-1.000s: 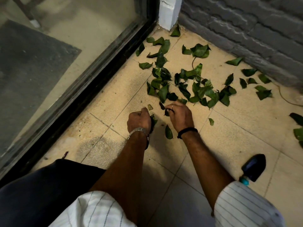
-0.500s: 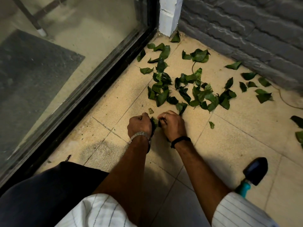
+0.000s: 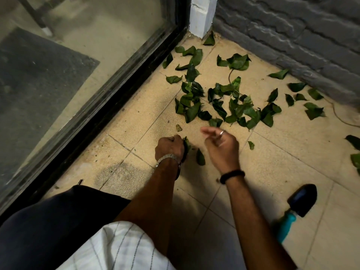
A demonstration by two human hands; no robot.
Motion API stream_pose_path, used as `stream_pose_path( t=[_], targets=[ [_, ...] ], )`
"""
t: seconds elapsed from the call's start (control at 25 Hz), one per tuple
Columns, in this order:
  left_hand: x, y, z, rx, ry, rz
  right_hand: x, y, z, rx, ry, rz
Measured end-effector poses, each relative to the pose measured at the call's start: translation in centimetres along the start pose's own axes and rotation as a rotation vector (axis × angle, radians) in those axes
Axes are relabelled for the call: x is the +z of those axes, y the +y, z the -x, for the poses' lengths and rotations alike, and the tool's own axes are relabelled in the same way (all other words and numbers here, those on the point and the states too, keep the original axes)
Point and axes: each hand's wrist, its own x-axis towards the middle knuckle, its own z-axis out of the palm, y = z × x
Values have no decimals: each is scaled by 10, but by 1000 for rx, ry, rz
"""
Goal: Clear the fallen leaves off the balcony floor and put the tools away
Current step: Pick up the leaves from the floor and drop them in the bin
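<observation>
Several green fallen leaves (image 3: 224, 102) lie scattered on the beige tiled balcony floor (image 3: 282, 162), thickest toward the far corner. My left hand (image 3: 169, 148) rests low on the tiles with its fingers curled round a bunch of gathered leaves (image 3: 186, 143) that sticks out at its right side. My right hand (image 3: 222, 146) hovers just right of it, fingers loosely bent and holding nothing. One loose leaf (image 3: 200, 157) lies between the two hands. A hand trowel (image 3: 296, 207) with a black blade and teal handle lies on the floor at the lower right.
A black door frame (image 3: 109, 114) with glass runs diagonally along the left. A grey brick wall (image 3: 292, 36) closes the back right, with a white post (image 3: 202, 14) in the corner. A thin cord (image 3: 339, 117) trails by the wall. My knee (image 3: 48, 221) fills the lower left.
My right hand has let go of the leaves it passed to the left hand and has lifted away to the right, its fingers loosening. My left hand keeps its hold.
</observation>
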Motion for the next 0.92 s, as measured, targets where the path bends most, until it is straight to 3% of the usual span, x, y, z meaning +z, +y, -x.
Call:
stream_pose_path(
  t=[0.08,0.2,0.28,0.48,0.64,0.72,0.8,0.92],
  targets=[
    [-1,1,1,6,1,13,-14,13,-35,-60,125,289],
    [0,4,4,-1,-35,67,-24,44,-53,-98,-10,656],
    [1,1,0,-15,-56,73,-29,51,-40,-97,13,591],
    [3,2,3,-18,-119,95,-16,26,17,37,176,102],
    [10,5,6,3,-271,55,17,-1,58,-45,8,52],
    [7,4,5,53,-168,-29,15,-4,63,22,-84,-45],
    [2,5,4,77,-42,-42,1,0,46,105,9,-143],
    [1,8,9,83,-46,-29,-19,20,-10,66,222,216]
  ],
)
